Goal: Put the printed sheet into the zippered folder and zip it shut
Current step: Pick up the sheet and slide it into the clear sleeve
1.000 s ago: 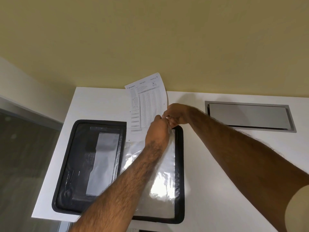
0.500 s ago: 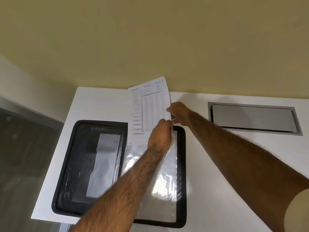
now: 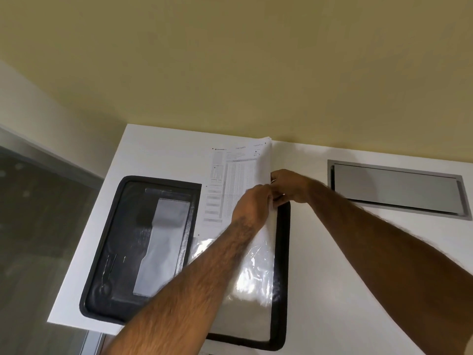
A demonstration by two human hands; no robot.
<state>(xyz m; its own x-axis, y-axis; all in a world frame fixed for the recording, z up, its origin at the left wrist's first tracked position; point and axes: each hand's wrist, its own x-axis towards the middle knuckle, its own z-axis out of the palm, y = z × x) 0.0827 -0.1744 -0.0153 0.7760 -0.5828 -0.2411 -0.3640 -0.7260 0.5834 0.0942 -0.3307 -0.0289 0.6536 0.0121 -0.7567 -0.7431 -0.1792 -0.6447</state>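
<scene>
Fingers (image 3: pixel 265 192) of the left hand (image 3: pixel 252 206) and right hand (image 3: pixel 289 187) pinch the right edge of the printed sheet (image 3: pixel 235 180). The sheet, raised and curled a moment ago, now lies lower and flatter, its bottom at the mouth of the clear sleeve (image 3: pixel 253 275). Insertion is likely starting. The folder (image 3: pixel 282 252) lies open and unzipped on the counter (image 3: pixel 358 252). Its left pocket holds a grey card (image 3: pixel 163 242).

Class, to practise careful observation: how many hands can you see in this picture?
2. The left hand grips the right edge of the printed sheet, over the open folder; the right hand pinches that edge just beyond it. No others seem hidden.
</scene>
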